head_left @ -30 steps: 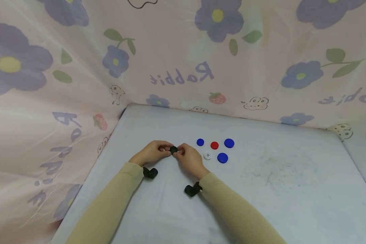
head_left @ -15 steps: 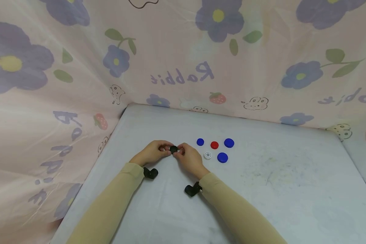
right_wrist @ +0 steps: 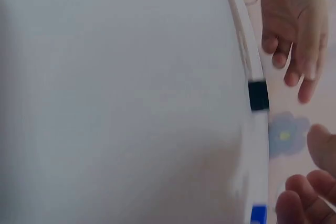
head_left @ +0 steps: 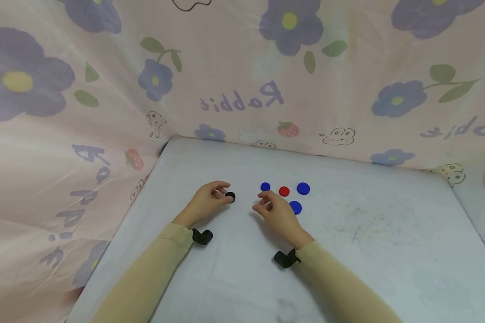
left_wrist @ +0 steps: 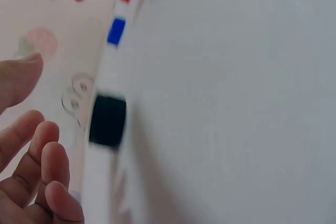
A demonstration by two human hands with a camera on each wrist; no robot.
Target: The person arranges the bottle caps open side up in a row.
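Black cap [head_left: 230, 196] lies on the bench [head_left: 372, 233], just off the left hand's [head_left: 207, 202] fingertips. In the left wrist view the cap [left_wrist: 107, 120] sits clear of the fingers [left_wrist: 50, 161], so it looks set down and let go; contact cannot be ruled out from the head view.

Left hand: loosely curled, grasping nothing. Right hand [head_left: 275, 211]: fingers relaxed, empty, over the cluster of caps to the right, apart from the black cap.

Progress, as judged: black cap appears placed by itself, left of the group. Left lying in the group: small blue cap [head_left: 265, 186], red cap [head_left: 284, 191], blue cap [head_left: 303, 188], another blue cap [head_left: 296, 207] partly behind the right hand.

Around: flower-print curtain [head_left: 242, 72] closes in the bench at back and left. Nothing stands between the hands and the caps.
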